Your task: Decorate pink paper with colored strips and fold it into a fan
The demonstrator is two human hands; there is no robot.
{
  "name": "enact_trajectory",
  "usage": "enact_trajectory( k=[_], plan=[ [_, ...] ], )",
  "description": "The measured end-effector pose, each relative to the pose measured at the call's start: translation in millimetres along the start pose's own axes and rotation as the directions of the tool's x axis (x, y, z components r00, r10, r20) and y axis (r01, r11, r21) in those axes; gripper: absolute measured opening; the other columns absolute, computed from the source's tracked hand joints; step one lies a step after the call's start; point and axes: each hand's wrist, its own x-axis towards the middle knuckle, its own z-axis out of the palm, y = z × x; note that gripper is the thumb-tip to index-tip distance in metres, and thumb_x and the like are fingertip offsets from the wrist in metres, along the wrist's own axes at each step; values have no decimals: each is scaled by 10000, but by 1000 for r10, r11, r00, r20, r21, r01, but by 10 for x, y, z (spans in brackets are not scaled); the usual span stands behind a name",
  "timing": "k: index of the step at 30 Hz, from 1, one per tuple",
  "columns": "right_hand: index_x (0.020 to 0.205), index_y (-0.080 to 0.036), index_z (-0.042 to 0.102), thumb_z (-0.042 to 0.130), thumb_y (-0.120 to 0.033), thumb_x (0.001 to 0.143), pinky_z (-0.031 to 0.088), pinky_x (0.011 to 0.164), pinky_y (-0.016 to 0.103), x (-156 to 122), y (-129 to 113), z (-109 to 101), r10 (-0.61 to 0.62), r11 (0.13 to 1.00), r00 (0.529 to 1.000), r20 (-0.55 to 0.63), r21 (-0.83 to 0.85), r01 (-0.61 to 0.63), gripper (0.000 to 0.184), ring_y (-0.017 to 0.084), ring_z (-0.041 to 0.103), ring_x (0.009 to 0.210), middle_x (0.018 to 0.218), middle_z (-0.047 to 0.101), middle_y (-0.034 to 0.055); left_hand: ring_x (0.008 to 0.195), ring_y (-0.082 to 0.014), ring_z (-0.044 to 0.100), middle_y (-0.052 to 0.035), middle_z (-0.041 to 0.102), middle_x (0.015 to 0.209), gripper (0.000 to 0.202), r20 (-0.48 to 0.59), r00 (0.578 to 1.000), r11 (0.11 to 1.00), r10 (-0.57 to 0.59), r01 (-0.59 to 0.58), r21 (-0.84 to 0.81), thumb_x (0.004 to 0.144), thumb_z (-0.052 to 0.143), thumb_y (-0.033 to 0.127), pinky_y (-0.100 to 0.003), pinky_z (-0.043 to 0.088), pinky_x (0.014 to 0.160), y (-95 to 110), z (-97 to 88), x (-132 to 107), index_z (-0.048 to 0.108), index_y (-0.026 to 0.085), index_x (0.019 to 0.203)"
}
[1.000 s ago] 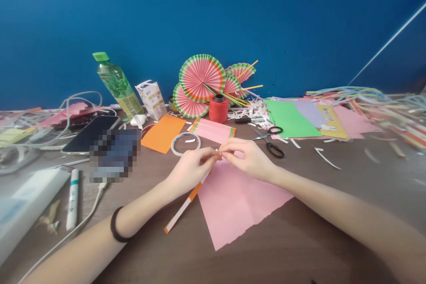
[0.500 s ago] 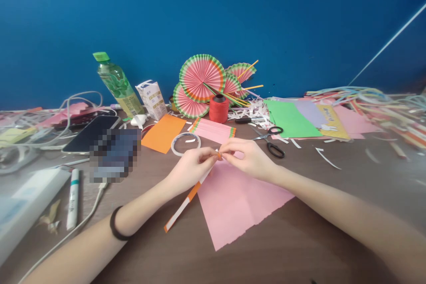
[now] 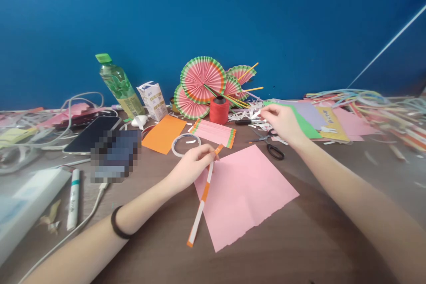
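Note:
My left hand (image 3: 190,169) pinches the upper end of a long orange-and-white paper strip (image 3: 201,203), which hangs down over the left edge of a pink paper sheet (image 3: 242,193). My right hand (image 3: 282,121) is stretched out to the far right over a heap of white paper scraps (image 3: 248,113), fingers pinched on something I cannot make out. Black-handled scissors (image 3: 271,142) lie just below that hand. A roll of clear tape (image 3: 185,144) rests just beyond my left hand.
Pleated pink-and-green fans (image 3: 203,80) lean on the blue wall behind a red thread spool (image 3: 218,110). An orange sheet (image 3: 163,133), a pleated pink strip (image 3: 213,132), a green bottle (image 3: 118,84), a small carton (image 3: 152,100), a phone (image 3: 91,134), a marker (image 3: 73,199), cables and coloured papers (image 3: 301,120) crowd the table.
My right hand let go of the strip's end and moved away to the far right, over the scraps. The strip, held by my left hand alone, swung down more upright.

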Motion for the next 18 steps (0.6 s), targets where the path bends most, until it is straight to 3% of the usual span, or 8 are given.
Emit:
enact_trajectory(
  k=[5,12,14,16,18],
  plan=[
    [629,-150,626,466,-194,692,385,573,273,173,360,-93,163,950,986,-37,-264,-167,177,178,549,603,641,632,57,758,-148,553,-5,585,772,207,-10,1000,998,12,-13,-58,806,419,297,-269,422,720,3,11,15,548,168,709],
    [771,-115,656,394,-178,768,411,745,346,208,590,-59,3,870,994,-112,-489,-58,269,245,572,826,925,612,161,726,-135,551,-18,616,763,199,-18,1000,995,-3,2,-96,821,409,289,-250,405,651,-53,21,16,549,169,744],
    [785,-116,659,386,-188,781,411,773,358,194,526,-47,-30,896,994,-106,-443,-21,282,247,567,859,943,605,161,700,-132,551,-10,613,733,182,1,1000,994,-25,25,-110,821,410,286,-245,403,622,-66,29,14,546,172,779],
    [816,-118,659,403,-205,782,416,788,359,153,396,-19,-84,954,994,-63,-294,62,273,235,570,863,952,612,147,691,-128,549,-1,611,724,179,13,1000,993,-28,29,-112,823,405,279,-242,403,617,-62,36,8,551,176,811],
    [882,-148,650,439,-242,776,438,753,330,80,220,32,-108,972,994,8,-209,107,254,201,585,819,950,638,95,695,-128,548,2,610,722,182,24,1000,994,-19,21,-104,824,400,272,-236,402,613,-37,38,-3,554,176,823]
  ],
)
